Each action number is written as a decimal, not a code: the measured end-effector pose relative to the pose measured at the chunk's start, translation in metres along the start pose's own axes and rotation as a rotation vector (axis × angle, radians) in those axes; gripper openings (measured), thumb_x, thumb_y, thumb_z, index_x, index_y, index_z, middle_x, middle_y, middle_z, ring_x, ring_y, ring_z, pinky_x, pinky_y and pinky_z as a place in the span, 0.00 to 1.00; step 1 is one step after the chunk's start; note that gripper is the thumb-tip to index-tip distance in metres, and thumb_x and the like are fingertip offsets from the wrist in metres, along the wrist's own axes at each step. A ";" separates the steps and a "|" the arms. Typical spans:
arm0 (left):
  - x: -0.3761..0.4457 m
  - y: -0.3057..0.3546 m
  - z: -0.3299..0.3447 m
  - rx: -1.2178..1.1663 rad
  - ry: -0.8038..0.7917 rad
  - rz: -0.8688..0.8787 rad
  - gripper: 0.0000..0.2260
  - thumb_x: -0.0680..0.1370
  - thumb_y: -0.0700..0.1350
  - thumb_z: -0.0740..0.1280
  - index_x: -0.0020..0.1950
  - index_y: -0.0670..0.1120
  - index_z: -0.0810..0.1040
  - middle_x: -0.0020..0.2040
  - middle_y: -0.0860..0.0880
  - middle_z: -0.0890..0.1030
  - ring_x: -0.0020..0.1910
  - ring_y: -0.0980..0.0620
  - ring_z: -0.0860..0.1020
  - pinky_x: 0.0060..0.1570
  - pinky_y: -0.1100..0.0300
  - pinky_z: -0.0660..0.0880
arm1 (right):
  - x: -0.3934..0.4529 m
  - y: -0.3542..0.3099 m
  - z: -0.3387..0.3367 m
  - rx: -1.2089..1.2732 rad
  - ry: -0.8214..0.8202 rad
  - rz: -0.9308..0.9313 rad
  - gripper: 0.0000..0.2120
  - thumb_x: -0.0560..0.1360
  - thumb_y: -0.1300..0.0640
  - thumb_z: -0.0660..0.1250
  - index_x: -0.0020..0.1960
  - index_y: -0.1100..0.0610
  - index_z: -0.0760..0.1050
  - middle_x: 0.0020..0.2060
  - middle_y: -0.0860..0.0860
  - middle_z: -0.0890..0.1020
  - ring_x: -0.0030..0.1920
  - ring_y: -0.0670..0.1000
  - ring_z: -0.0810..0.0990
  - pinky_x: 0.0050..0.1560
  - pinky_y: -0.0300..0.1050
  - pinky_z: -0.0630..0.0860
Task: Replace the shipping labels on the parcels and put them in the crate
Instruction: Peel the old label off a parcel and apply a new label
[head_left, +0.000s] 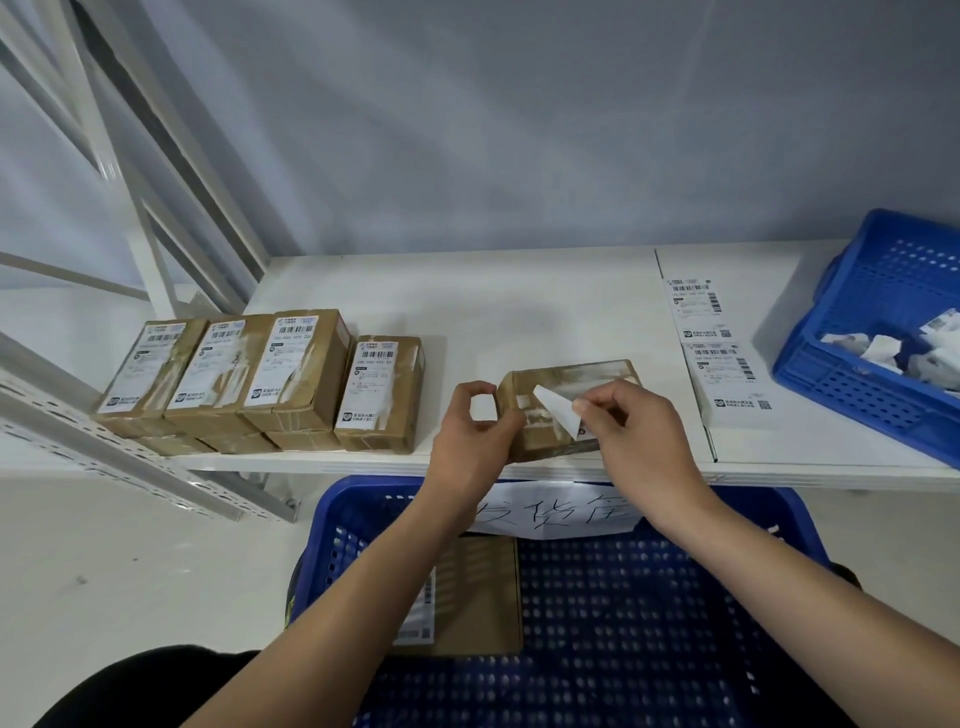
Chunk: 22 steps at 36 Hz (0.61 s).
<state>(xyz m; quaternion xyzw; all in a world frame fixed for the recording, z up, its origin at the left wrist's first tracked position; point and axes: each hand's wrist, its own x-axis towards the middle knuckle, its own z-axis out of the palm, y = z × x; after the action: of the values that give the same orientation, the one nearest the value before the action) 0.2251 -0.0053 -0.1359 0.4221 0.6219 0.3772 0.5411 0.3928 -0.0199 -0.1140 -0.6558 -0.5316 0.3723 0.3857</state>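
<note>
Near the bench's front edge, the left hand (475, 415) grips the parcel (566, 405); the right hand (623, 421) pinches its half-peeled old label (558, 413). Next, probably: pull it free.

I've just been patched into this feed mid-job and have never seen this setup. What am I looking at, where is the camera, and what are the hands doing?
There is no machine here: a person works with bare hands, and the single picture comes from a camera worn on their head, looking forward and down.

On the white table the left hand steadies a brown parcel at its left end, while the right hand pinches a white label, partly peeled off the parcel's top.

To the left stand more labelled parcels. To the right lie fresh label sheets, and beyond them a blue bin holds crumpled paper. Below the table edge, a blue crate already holds one parcel.
</note>
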 end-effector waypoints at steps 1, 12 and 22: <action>0.000 0.000 -0.001 0.019 -0.023 0.006 0.16 0.78 0.52 0.71 0.64 0.58 0.72 0.51 0.46 0.86 0.46 0.49 0.86 0.56 0.47 0.82 | 0.001 0.001 -0.001 -0.021 -0.011 -0.012 0.04 0.80 0.57 0.68 0.49 0.54 0.81 0.41 0.46 0.82 0.45 0.44 0.79 0.42 0.30 0.71; -0.014 -0.004 0.001 0.909 -0.054 0.830 0.13 0.83 0.44 0.65 0.68 0.47 0.77 0.72 0.45 0.72 0.58 0.47 0.79 0.56 0.59 0.77 | 0.012 0.013 -0.011 -0.154 0.017 -0.069 0.03 0.80 0.60 0.68 0.48 0.55 0.79 0.38 0.46 0.82 0.42 0.45 0.80 0.39 0.27 0.69; -0.005 -0.043 0.004 1.195 -0.228 0.878 0.22 0.84 0.44 0.63 0.78 0.43 0.69 0.78 0.44 0.69 0.79 0.45 0.65 0.79 0.52 0.57 | 0.018 0.028 -0.008 -0.273 -0.093 -0.004 0.10 0.82 0.60 0.63 0.55 0.56 0.83 0.37 0.47 0.82 0.44 0.51 0.82 0.51 0.46 0.76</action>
<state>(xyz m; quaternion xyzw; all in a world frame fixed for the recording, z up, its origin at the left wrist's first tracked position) 0.2239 -0.0253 -0.1740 0.8899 0.4352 0.1104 0.0805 0.4141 -0.0073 -0.1371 -0.6831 -0.5960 0.3257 0.2684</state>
